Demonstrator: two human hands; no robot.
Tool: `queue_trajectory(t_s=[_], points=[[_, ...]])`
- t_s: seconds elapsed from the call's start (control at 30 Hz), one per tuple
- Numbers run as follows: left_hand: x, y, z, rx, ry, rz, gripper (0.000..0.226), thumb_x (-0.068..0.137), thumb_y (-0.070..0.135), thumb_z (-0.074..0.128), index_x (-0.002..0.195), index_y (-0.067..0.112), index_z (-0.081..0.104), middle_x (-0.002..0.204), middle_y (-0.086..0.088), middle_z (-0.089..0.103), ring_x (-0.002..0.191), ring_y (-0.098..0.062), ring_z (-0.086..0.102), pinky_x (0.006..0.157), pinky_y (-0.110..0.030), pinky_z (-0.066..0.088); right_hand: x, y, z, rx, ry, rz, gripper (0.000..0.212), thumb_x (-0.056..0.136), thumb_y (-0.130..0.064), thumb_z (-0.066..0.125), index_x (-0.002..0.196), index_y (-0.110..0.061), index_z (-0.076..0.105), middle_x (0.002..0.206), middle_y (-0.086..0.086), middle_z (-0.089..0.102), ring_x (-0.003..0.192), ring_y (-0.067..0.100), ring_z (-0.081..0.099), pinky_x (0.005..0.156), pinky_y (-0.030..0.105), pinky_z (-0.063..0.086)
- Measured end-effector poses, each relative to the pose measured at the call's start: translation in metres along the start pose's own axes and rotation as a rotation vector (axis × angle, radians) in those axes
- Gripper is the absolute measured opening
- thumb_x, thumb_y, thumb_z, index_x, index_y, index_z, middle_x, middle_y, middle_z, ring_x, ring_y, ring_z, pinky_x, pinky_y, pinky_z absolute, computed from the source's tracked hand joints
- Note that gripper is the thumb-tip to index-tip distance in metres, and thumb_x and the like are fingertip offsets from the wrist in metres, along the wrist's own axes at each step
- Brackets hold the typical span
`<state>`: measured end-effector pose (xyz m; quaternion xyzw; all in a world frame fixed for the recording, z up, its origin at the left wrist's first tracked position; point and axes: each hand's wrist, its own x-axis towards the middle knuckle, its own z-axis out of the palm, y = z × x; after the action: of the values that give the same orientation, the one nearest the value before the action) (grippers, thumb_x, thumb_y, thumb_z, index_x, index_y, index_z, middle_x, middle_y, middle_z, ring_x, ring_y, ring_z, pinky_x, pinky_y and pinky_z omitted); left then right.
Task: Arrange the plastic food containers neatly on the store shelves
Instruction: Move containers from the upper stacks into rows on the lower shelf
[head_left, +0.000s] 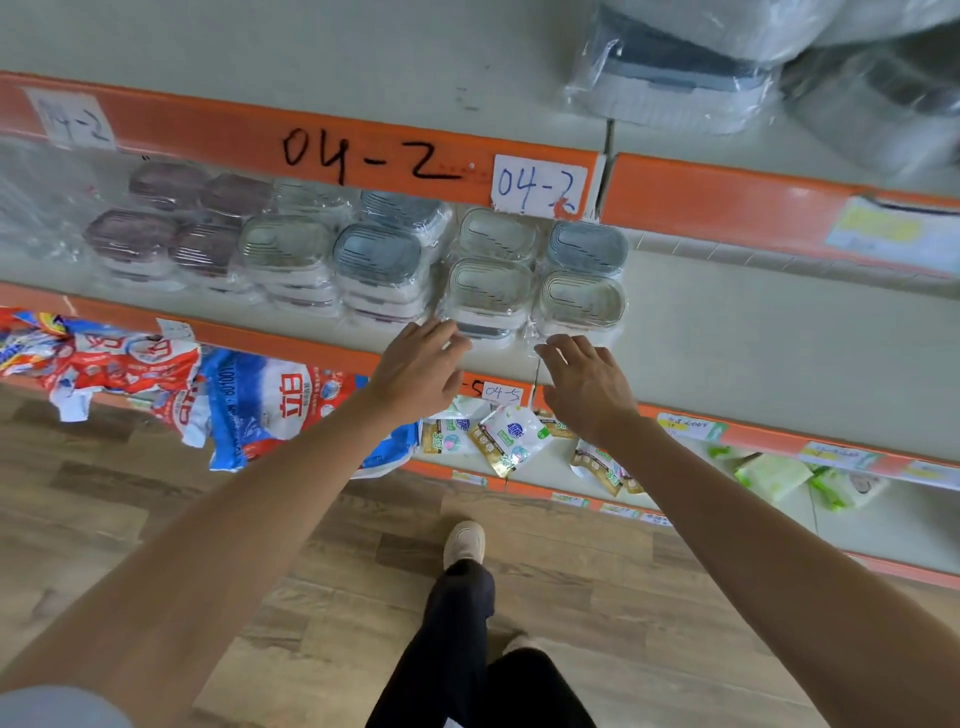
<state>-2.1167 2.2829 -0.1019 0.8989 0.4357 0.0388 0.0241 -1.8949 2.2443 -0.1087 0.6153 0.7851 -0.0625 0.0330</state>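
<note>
Middle shelf (727, 322) mostly stacked. My left hand (421, 369) and right hand (584, 379), fingers loose, gripping nothing, touch front green-lid containers (491, 291); wrapped containers up top (670, 78) left.

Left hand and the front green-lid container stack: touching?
Touching. In the head view the left hand's fingertips lie on the plastic wrap at the front of the green-lid container stack, with no gap visible between them.
</note>
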Motion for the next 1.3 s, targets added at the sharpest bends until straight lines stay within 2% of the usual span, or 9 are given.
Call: queue_trajectory(t_s=[0.13, 0.33, 0.6, 0.73, 0.83, 1.0, 1.07, 1.23, 1.3], points=[[-0.019, 0.017, -0.035, -0.013, 0.024, 0.018, 0.032, 0.091, 0.022, 0.052, 0.114, 0.003, 0.062, 0.113, -0.012, 0.058, 0.105, -0.026, 0.054, 0.090, -0.036, 0.042, -0.026, -0.012, -0.033, 0.025, -0.050, -0.099, 0.051, 0.094, -0.023, 0.047, 0.143, -0.014, 0.034, 0.147, 0.004, 0.032, 0.134, 0.021, 0.028, 0.105, 0.033, 0.028], [-0.048, 0.040, -0.104, -0.002, 0.104, 0.114, 0.020, 0.085, 0.015, 0.061, 0.096, 0.000, 0.067, 0.098, -0.015, 0.063, 0.091, -0.031, 0.060, 0.076, -0.042, 0.050, -0.062, -0.027, -0.096, -0.028, 0.016, -0.193, 0.049, 0.094, -0.022, 0.048, 0.141, -0.014, 0.037, 0.142, 0.004, 0.039, 0.129, 0.021, 0.036, 0.103, 0.033, 0.035], [-0.039, 0.034, -0.195, 0.099, 0.227, 0.122, 0.028, 0.092, 0.023, 0.049, 0.108, 0.006, 0.064, 0.108, -0.006, 0.059, 0.100, -0.020, 0.054, 0.084, -0.029, 0.042, -0.082, -0.029, -0.193, -0.079, 0.219, -0.214, 0.048, 0.095, -0.025, 0.048, 0.141, -0.015, 0.038, 0.142, 0.004, 0.041, 0.131, 0.020, 0.036, 0.105, 0.033, 0.031], [-0.014, 0.030, -0.236, 0.103, 0.351, 0.166, 0.023, 0.089, 0.020, 0.058, 0.101, 0.004, 0.067, 0.098, -0.010, 0.062, 0.090, -0.026, 0.058, 0.075, -0.034, 0.047, -0.072, -0.022, -0.233, -0.111, 0.294, -0.175, 0.047, 0.095, -0.026, 0.049, 0.140, -0.015, 0.040, 0.140, 0.003, 0.042, 0.128, 0.020, 0.037, 0.103, 0.031, 0.031], [0.010, 0.026, -0.253, 0.054, 0.409, 0.161, 0.025, 0.089, 0.021, 0.057, 0.106, 0.005, 0.067, 0.102, -0.010, 0.062, 0.094, -0.025, 0.058, 0.076, -0.036, 0.049, -0.056, -0.012, -0.259, -0.110, 0.340, -0.114, 0.049, 0.094, -0.029, 0.051, 0.140, -0.016, 0.040, 0.140, 0.002, 0.042, 0.129, 0.020, 0.036, 0.103, 0.030, 0.029], [0.069, 0.006, -0.280, 0.037, 0.265, 0.223, 0.035, 0.095, 0.029, 0.048, 0.124, 0.013, 0.057, 0.116, -0.004, 0.055, 0.104, -0.019, 0.053, 0.080, -0.031, 0.045, -0.022, 0.016, -0.298, -0.065, 0.397, 0.018, 0.049, 0.092, -0.029, 0.056, 0.136, -0.010, 0.044, 0.137, 0.007, 0.043, 0.127, 0.024, 0.039, 0.102, 0.037, 0.037], [0.093, -0.003, -0.290, -0.026, 0.274, 0.220, 0.036, 0.095, 0.033, 0.048, 0.124, 0.014, 0.056, 0.116, -0.002, 0.055, 0.104, -0.017, 0.053, 0.079, -0.029, 0.044, -0.004, 0.029, -0.310, -0.040, 0.401, 0.086, 0.052, 0.092, -0.033, 0.056, 0.136, -0.010, 0.043, 0.138, 0.007, 0.042, 0.126, 0.025, 0.039, 0.102, 0.036, 0.037], [0.147, -0.018, -0.297, -0.104, 0.299, 0.234, 0.038, 0.095, 0.035, 0.049, 0.126, 0.015, 0.054, 0.119, -0.002, 0.055, 0.109, -0.017, 0.052, 0.089, -0.036, 0.047, 0.030, 0.046, -0.308, 0.049, 0.275, 0.278, 0.058, 0.092, -0.050, 0.049, 0.138, -0.016, 0.040, 0.146, 0.009, 0.032, 0.134, 0.029, 0.029, 0.109, 0.041, 0.027], [0.169, -0.024, -0.298, -0.101, 0.291, 0.248, 0.040, 0.094, 0.035, 0.051, 0.129, 0.015, 0.052, 0.121, -0.002, 0.052, 0.111, -0.017, 0.051, 0.089, -0.034, 0.045, 0.036, 0.053, -0.303, 0.069, 0.237, 0.275, 0.055, 0.089, -0.052, 0.052, 0.129, -0.016, 0.043, 0.140, 0.010, 0.038, 0.131, 0.030, 0.033, 0.109, 0.043, 0.028]])
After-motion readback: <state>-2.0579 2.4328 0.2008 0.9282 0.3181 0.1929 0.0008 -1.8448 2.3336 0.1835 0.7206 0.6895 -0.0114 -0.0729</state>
